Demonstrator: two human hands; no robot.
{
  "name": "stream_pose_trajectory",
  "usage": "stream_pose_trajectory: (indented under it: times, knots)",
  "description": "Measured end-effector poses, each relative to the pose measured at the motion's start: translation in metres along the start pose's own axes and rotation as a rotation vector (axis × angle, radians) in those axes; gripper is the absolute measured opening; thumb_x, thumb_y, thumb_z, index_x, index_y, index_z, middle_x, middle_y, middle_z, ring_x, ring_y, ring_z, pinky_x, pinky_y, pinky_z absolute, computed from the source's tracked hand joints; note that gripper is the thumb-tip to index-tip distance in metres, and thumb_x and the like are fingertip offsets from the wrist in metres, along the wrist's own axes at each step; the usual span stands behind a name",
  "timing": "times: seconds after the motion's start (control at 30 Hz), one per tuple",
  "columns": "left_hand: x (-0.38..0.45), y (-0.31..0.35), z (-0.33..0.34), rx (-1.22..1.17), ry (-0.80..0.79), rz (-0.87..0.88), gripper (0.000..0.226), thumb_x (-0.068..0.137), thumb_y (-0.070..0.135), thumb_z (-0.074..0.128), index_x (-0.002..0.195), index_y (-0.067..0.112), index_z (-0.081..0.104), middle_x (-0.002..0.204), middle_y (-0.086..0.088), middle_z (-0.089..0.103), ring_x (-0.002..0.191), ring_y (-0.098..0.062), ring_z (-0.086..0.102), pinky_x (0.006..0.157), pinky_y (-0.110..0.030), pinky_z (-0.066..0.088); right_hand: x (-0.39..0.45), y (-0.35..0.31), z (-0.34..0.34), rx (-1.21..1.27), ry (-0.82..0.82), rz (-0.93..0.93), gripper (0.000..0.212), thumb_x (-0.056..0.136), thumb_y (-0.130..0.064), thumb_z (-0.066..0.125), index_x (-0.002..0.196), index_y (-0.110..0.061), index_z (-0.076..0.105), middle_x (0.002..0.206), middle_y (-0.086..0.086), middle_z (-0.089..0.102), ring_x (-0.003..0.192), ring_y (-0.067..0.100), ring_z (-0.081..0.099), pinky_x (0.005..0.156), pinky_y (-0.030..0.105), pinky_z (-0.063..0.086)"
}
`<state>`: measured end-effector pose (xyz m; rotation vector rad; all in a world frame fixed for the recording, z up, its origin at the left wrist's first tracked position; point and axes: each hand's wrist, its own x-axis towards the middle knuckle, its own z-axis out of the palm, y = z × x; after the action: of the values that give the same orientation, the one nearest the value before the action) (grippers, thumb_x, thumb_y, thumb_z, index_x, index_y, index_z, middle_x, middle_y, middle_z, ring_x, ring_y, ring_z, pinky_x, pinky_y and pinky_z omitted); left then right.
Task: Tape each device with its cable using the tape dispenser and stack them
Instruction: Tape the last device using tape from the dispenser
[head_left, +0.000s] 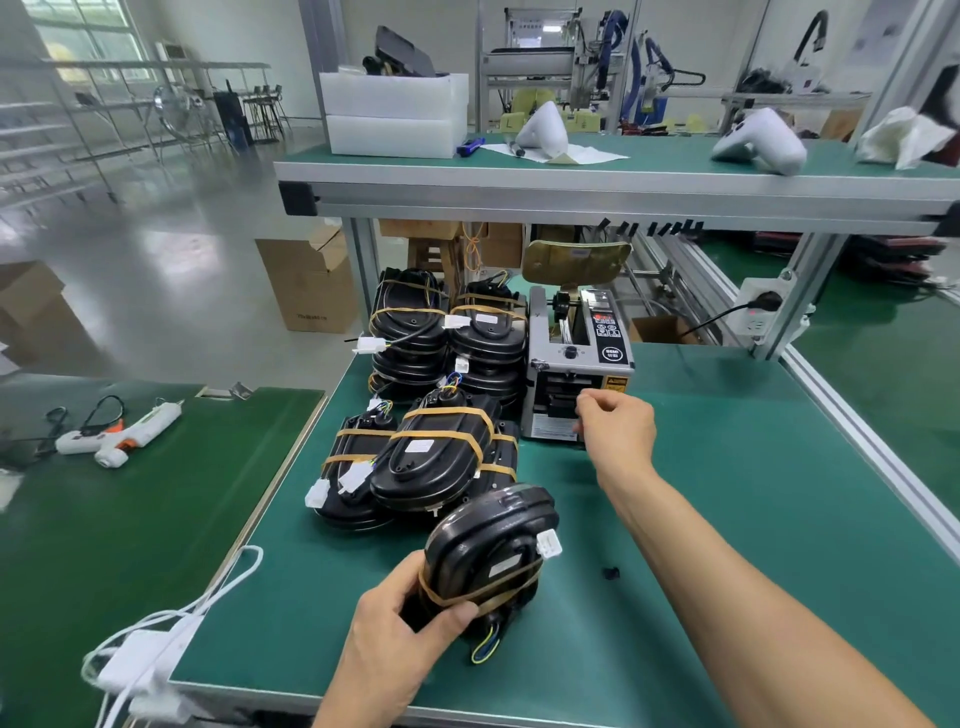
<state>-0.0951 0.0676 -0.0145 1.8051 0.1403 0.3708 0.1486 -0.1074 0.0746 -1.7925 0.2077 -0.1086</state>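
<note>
My left hand (397, 626) grips a black oval device (488, 551) near the front of the green mat; one tan tape band crosses its lower end, and its white connector and coloured wires show. My right hand (615, 426) is at the outlet of the grey tape dispenser (576, 364), fingers curled together as if pinching; no tape strip is visible between them. Taped black devices (431, 452) lie stacked just left of the dispenser, with a taller stack of taped devices (447, 332) behind them.
A white glue gun (122, 434) lies on the left table. White cables (171, 623) hang over the front left corner. A small black piece (611, 573) sits on the mat. An upper shelf (597, 182) carries white foam boxes and white shells.
</note>
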Motion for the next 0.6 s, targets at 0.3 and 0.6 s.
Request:
stream_pose_trajectory:
  times: [0.3,0.6]
  knots:
    - [0.0,0.005,0.0,-0.028,0.0,0.017,0.055,0.079,0.069,0.086,0.125,0.043,0.073,0.11,0.003,0.082,0.102,-0.009,0.076,0.091,-0.016,0.054,0.009,-0.01,0.017,0.026,0.102,0.118,0.019,0.084,-0.015,0.065,0.068,-0.013,0.075,0.073,0.008,0.075,0.073,0.029,0.07,0.075,0.046,0.062]
    - [0.0,-0.001,-0.002,-0.017,-0.006,0.015,0.054,0.081,0.066,0.088,0.127,0.042,0.073,0.111,0.003,0.082,0.102,-0.01,0.076,0.092,-0.019,0.055,0.016,-0.014,0.03,0.172,0.191,0.262,0.02,0.08,-0.013,0.073,0.062,-0.021,0.068,0.076,0.004,0.076,0.081,0.028,0.075,0.08,0.038,0.062]
